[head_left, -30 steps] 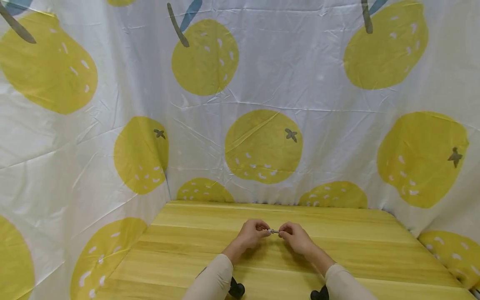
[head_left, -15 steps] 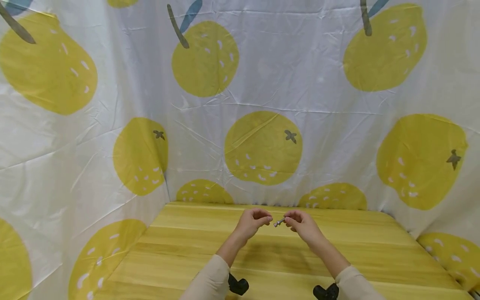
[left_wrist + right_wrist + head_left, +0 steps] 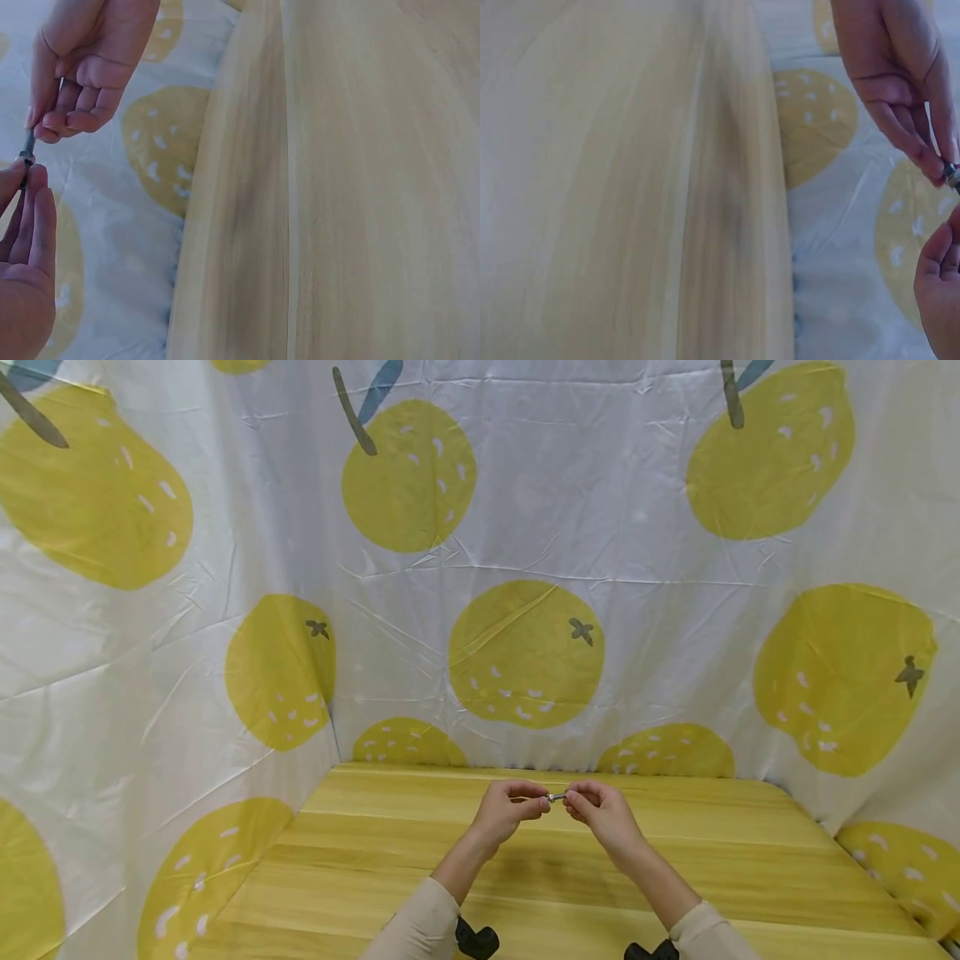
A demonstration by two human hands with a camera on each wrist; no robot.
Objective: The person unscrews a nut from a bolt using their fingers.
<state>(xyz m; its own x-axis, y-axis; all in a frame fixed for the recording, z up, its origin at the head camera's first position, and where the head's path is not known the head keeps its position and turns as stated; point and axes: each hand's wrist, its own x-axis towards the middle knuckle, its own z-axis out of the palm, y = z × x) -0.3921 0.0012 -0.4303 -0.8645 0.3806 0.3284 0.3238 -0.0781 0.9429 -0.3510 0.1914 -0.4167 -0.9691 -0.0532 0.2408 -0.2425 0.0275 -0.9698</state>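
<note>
A small metal bolt (image 3: pixel 557 797) with a nut or collar near one end is held in the air above the table, between both hands. My left hand (image 3: pixel 504 810) pinches the thicker end with thumb and fingers. The thin shank end is pinched by my right hand (image 3: pixel 603 814). In the left wrist view the bolt (image 3: pixel 28 145) runs from the right hand (image 3: pixel 97 64) above to the left hand (image 3: pixel 26 262) below. At the right wrist view's edge, the thick end (image 3: pixel 950 174) shows by the left fingertips, partly covered.
Below the hands lies a yellow wood-grain table (image 3: pixel 390 877). A white curtain (image 3: pixel 637 652) printed with yellow fruit hangs behind it and along both sides. Black rounded pieces (image 3: pixel 476 939) show by the forearms.
Both hands have risen from lower over the table. Half a second ago the left hand was apart from the bolt, which the right held tilted; now the left pinches its thick end again.
</note>
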